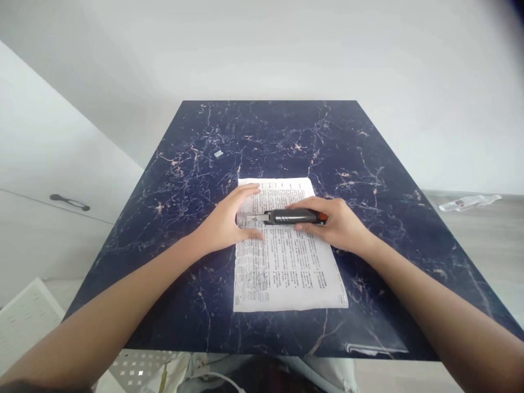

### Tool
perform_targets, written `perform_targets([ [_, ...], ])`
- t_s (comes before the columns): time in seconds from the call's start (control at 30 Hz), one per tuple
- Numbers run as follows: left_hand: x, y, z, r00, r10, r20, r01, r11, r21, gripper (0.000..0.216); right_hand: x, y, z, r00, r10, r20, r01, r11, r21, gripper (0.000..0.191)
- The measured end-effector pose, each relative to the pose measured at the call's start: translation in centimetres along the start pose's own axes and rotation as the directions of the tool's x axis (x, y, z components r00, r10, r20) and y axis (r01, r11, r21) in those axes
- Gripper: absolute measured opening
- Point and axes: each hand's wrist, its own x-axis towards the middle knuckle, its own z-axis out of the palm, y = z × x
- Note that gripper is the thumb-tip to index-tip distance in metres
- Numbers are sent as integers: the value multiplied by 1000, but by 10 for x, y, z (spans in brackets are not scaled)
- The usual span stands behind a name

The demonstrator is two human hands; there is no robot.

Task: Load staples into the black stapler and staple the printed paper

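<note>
A printed paper sheet point(286, 267) lies on the dark blue marble table point(286, 136), with narrow cut strips along its left side. My right hand point(338, 224) is closed round a black utility knife point(286, 216) with an orange end; its blade points left across the sheet. My left hand point(229, 221) rests on the paper's left part, fingers curved and spread, pressing the sheet beside the blade tip.
A small pale scrap point(218, 154) lies on the far left of the table. A white cabinet with a dark handle point(69, 202) stands left. A white perforated object point(24, 316) sits low left. A clear plastic item point(469, 202) lies on the floor right.
</note>
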Motion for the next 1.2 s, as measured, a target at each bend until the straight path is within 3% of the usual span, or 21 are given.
perform_targets([
  [0.07,0,3,4,992,-58,-113,15,935,-353,70,-3,-9,3,982,-129,-139,113,987,-113,34],
  [0.13,0,5,8,986,-164,-30,100,724,-683,57,-5,-17,2,914,-346,-214,270,909,-316,45],
  [0.2,1,6,12,974,-198,113,203,529,-824,48,-7,-24,0,842,-519,-147,385,769,-510,57],
  [0.27,2,7,15,960,-225,165,256,472,-844,33,-9,-30,-2,814,-579,-50,431,660,-616,63],
  [0.33,2,7,15,950,-267,160,280,511,-812,27,-10,-33,-3,834,-552,-7,426,651,-628,63],
  [0.47,2,4,14,954,-263,146,289,671,-682,24,-14,-31,0,899,-437,-32,348,756,-554,61],
  [0.53,2,0,13,955,-270,121,285,733,-618,20,-14,-29,2,896,-427,-120,303,787,-537,61],
  [0.6,2,-3,11,951,-303,65,283,764,-579,16,-13,-27,4,882,-370,-292,200,855,-478,55],
  [0.67,2,-5,7,941,-334,-52,248,786,-567,15,-11,-25,5,885,-158,-438,24,955,-296,40],
  [0.7,2,-5,5,934,-337,-121,217,800,-559,17,-9,-24,5,892,-11,-451,-78,981,-177,32],
  [0.77,1,-1,1,918,-312,-246,146,840,-522,24,-6,-19,7,908,237,-347,-248,969,14,25],
  [0.87,-4,9,0,923,-210,-322,64,910,-409,29,-3,-11,10,915,376,-146,-364,926,103,22],
  [0.93,-10,18,4,943,-134,-306,27,944,-330,27,-1,-10,11,920,383,-89,-376,923,86,21],
  [1.0,-15,27,9,964,-75,-255,3,963,-270,25,1,-15,9,935,323,-145,-321,946,40,32],
  [1.1,-21,37,18,984,-7,-180,-30,979,-201,26,1,-30,7,957,83,-277,-82,996,17,50],
  [1.2,-23,42,24,992,37,-119,-59,980,-189,24,1,-46,10,948,-155,-277,193,974,116,47],
])
